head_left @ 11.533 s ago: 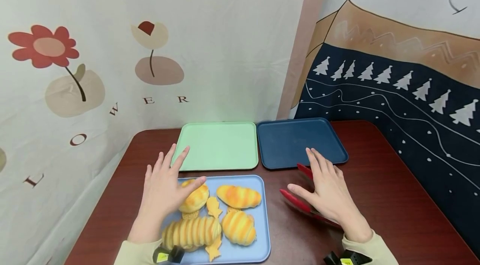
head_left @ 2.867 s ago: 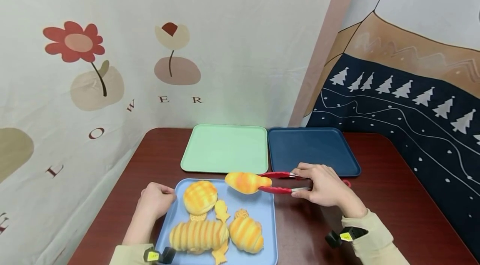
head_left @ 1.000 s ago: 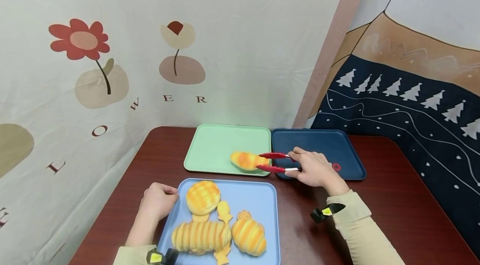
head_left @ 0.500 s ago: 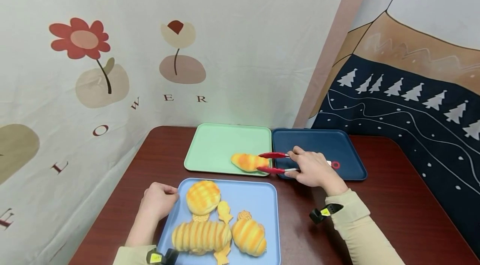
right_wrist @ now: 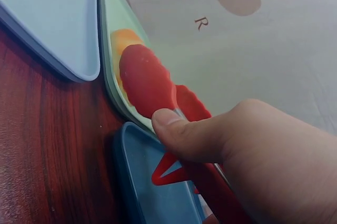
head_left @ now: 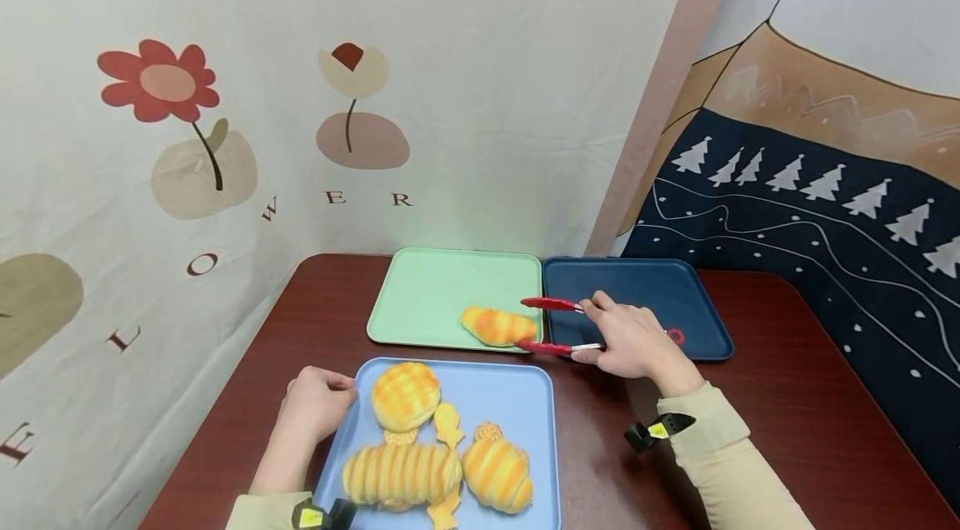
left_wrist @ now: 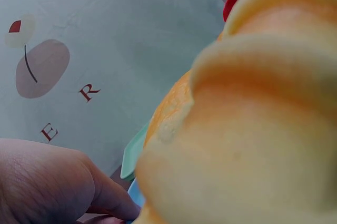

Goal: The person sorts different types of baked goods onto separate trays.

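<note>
My right hand [head_left: 626, 337] holds red tongs [head_left: 551, 304] by their arms, over the left side of the dark blue tray [head_left: 693, 297]. The tong tips are spread apart at the right end of a long bread roll [head_left: 495, 327]. That roll lies in the front right part of the green tray [head_left: 420, 280]; in the right wrist view a red tong head [right_wrist: 145, 79] partly hides it. With thumb and fingers, my left hand [head_left: 315, 403] pinches the left rim of the light blue tray [head_left: 536, 397]. A ridged loaf [left_wrist: 258, 118] fills much of the left wrist view.
On the light blue tray are a round bun [head_left: 406, 395], a ridged long loaf [head_left: 402, 472], a striped roll [head_left: 498, 473] and several small biscuits, such as a fish-shaped one [head_left: 447, 423]. A printed cloth [head_left: 480, 97] hangs behind the brown table [head_left: 600, 463].
The bread roll has gone from the light blue tray to the green tray in the tongs. In the last half second the tong tips have spread off it. My left hand stays put.
</note>
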`<state>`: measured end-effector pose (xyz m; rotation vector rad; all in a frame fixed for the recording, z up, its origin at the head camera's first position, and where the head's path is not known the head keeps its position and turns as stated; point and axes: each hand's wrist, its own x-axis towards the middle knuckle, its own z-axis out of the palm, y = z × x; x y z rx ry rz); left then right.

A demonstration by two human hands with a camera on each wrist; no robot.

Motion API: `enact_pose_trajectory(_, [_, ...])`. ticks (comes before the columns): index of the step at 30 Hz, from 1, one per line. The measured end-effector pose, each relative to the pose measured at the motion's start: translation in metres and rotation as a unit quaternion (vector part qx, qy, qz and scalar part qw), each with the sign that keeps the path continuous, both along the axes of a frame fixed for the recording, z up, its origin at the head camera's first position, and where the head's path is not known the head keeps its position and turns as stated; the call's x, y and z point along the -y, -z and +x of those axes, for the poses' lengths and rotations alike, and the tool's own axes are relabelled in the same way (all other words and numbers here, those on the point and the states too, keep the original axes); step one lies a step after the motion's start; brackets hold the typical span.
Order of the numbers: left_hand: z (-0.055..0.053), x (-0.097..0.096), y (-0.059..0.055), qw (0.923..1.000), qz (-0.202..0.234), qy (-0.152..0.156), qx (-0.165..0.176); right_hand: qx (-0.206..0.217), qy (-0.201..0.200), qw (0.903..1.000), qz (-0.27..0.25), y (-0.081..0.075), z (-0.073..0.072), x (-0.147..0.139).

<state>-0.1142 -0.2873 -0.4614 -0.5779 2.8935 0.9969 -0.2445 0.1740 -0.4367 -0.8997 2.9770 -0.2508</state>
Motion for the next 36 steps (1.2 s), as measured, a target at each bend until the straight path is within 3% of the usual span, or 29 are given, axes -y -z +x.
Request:
enact_pose_trajectory(26, [-0.004,0.003,0.004,0.9999,-0.002,0.011,-0.001,-0.048,0.019,0.9917,-0.117,-0.014,0.068,-0.016])
enact_pose_trajectory(36, [-0.004,0.004,0.003,0.9999,-0.001,0.012,0.006,-0.073,-0.001,0.9887,-0.131,-0.018,0.091,-0.016])
